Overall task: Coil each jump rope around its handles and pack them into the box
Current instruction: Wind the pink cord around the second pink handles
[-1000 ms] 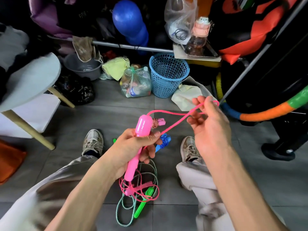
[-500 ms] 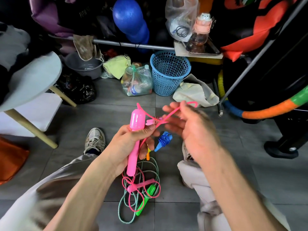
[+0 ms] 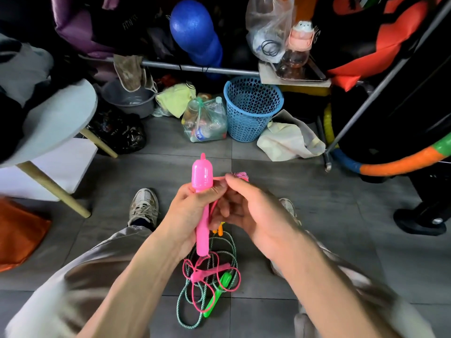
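Note:
My left hand (image 3: pixel 188 213) grips a pink jump rope handle (image 3: pixel 202 176) upright in front of me. Right beside it, my right hand (image 3: pixel 246 211) pinches the pink cord (image 3: pixel 219 178) against the handle just below its bulb-shaped top. More pink cord (image 3: pixel 195 284) hangs down to a second pink handle (image 3: pixel 210 270) on the floor between my feet. A green handle (image 3: pixel 220 287) and a teal braided rope (image 3: pixel 185 311) lie tangled there too. An orange piece (image 3: pixel 218 229) peeks out under my hands. No box is in view.
A blue mesh basket (image 3: pixel 252 111) and a bag of bottles (image 3: pixel 205 120) stand ahead on the grey tile floor. At left is a white round table (image 3: pixel 56 118) with wooden legs. A metal rack pole (image 3: pixel 380 89) and a colourful hoop (image 3: pixel 402 162) stand at right.
My right hand has swept from out at the right in to the handle, bringing the pink cord across it. The left hand has kept its hold and raised the handle slightly.

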A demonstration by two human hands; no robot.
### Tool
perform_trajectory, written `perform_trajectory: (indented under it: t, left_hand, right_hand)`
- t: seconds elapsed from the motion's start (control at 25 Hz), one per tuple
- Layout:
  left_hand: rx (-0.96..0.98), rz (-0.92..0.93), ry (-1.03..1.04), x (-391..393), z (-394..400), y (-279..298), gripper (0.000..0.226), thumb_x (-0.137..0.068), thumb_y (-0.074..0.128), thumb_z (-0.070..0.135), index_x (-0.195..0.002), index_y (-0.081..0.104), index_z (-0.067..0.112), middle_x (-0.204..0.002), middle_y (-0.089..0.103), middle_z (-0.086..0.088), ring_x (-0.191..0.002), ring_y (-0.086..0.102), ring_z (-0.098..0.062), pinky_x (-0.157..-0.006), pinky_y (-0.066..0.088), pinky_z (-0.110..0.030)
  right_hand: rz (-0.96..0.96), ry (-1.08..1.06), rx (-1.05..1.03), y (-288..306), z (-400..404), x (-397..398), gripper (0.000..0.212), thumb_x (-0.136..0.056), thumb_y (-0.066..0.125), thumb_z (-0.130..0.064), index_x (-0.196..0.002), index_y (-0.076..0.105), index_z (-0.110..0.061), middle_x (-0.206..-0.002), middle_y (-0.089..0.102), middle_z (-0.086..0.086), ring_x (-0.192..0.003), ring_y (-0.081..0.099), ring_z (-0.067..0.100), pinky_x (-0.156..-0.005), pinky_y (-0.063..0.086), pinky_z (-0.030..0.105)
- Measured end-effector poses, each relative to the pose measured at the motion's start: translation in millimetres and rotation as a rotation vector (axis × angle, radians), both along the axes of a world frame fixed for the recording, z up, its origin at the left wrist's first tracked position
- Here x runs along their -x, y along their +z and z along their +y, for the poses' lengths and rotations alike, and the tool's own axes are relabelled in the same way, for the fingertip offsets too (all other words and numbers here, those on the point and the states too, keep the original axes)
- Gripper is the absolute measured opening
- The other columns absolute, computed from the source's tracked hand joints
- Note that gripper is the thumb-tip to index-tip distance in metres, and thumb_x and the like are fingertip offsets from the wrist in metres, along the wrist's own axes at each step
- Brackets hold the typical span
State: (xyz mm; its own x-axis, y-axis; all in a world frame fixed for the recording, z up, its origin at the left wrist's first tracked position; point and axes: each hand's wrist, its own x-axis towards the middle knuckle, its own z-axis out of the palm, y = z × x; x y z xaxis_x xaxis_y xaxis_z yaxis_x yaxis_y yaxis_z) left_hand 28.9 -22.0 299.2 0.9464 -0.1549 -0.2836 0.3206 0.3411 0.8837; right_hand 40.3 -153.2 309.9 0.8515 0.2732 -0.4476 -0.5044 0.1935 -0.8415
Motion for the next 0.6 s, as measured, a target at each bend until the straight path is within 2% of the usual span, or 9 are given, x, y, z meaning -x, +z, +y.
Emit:
perform_trajectory:
  t: [0.12, 0.24, 0.32, 0.36, 0.4, 0.44, 0.52, 0.6]
  left_hand:
    - [-0.051, 0.032, -0.036, 0.4, 1.0, 2.5, 0.019, -0.087, 0.064, 0.024, -0.077, 0.071, 0.009, -0.056, 0.056, -0.012, -0.037, 0.041, -0.017, -0.038, 0.031, -0.019]
    - [-0.104, 0.058, -0.103, 1.1, 5.4, 5.3, 0.022, -0.087, 0.064, 0.024, -0.076, 0.072, 0.007, -0.054, 0.057, -0.011, -0.039, 0.044, -0.02, -0.04, 0.033, -0.02]
    - [-0.102, 0.064, -0.107, 0.9, 9.8, 5.3, 0.021, -0.086, 0.065, 0.022, -0.074, 0.074, 0.008, -0.054, 0.057, -0.011, -0.04, 0.045, -0.021, -0.04, 0.035, -0.021]
    - [-0.099, 0.058, -0.101, 0.8, 11.2, 4.9, 0.02, -0.086, 0.065, 0.022, -0.074, 0.074, 0.008, -0.054, 0.057, -0.011, -0.041, 0.045, -0.021, -0.04, 0.035, -0.022]
    - [-0.1, 0.049, -0.088, 0.8, 11.4, 4.8, 0.02, -0.085, 0.066, 0.023, -0.073, 0.074, 0.009, -0.054, 0.057, -0.011, -0.041, 0.045, -0.021, -0.04, 0.034, -0.022]
    - [-0.1, 0.04, -0.068, 0.6, 10.8, 4.4, 0.02, -0.086, 0.065, 0.023, -0.072, 0.074, 0.011, -0.053, 0.057, -0.011, -0.04, 0.045, -0.02, -0.041, 0.033, -0.022]
    - [-0.096, 0.02, -0.024, 0.3, 8.2, 4.0, 0.025, -0.088, 0.063, 0.022, -0.067, 0.073, 0.014, -0.053, 0.057, -0.011, -0.037, 0.044, -0.019, -0.04, 0.031, -0.022]
    - [-0.08, 0.011, -0.014, -0.5, 7.2, 5.3, 0.026, -0.089, 0.061, 0.022, -0.066, 0.073, 0.016, -0.054, 0.058, -0.011, -0.036, 0.045, -0.019, -0.039, 0.03, -0.022]
  right_hand:
    - [-0.134, -0.087, 0.053, 0.9, -1.2, -3.4, 0.033, -0.097, 0.054, -0.025, -0.105, 0.067, 0.005, -0.063, 0.065, 0.005, -0.055, 0.058, 0.022, -0.057, 0.052, 0.029]
    - [-0.166, -0.29, 0.008, 9.6, -20.6, -15.2, 0.031, -0.098, 0.052, -0.031, -0.095, 0.068, -0.004, -0.083, 0.076, 0.007, -0.063, 0.068, 0.019, -0.059, 0.056, 0.029]
    - [-0.15, -0.48, -0.069, 14.9, -37.9, -23.4, 0.032, -0.099, 0.048, -0.034, -0.091, 0.067, -0.01, -0.084, 0.076, 0.008, -0.068, 0.071, 0.019, -0.06, 0.056, 0.03]
    - [-0.126, -0.511, -0.099, 16.9, -43.1, -26.6, 0.035, -0.1, 0.045, -0.037, -0.093, 0.067, -0.01, -0.086, 0.076, 0.009, -0.07, 0.071, 0.021, -0.062, 0.056, 0.031]
    - [-0.083, -0.452, -0.102, 17.4, -43.9, -28.1, 0.041, -0.101, 0.042, -0.041, -0.097, 0.067, -0.009, -0.09, 0.076, 0.01, -0.075, 0.069, 0.023, -0.065, 0.055, 0.034]
    - [-0.031, -0.308, -0.085, 15.2, -38.7, -26.4, 0.048, -0.099, 0.041, -0.046, -0.104, 0.067, -0.006, -0.095, 0.075, 0.011, -0.079, 0.068, 0.025, -0.071, 0.053, 0.038]
    - [-0.01, 0.039, -0.003, 4.3, -18.3, -13.2, 0.051, -0.095, 0.046, -0.045, -0.114, 0.066, -0.003, -0.085, 0.07, 0.01, -0.081, 0.065, 0.03, -0.08, 0.054, 0.044]
    - [-0.132, 0.143, 0.023, -2.6, -2.7, -2.0, 0.036, -0.099, 0.048, -0.03, -0.111, 0.066, -0.001, -0.067, 0.06, 0.01, -0.066, 0.062, 0.031, -0.069, 0.057, 0.038]
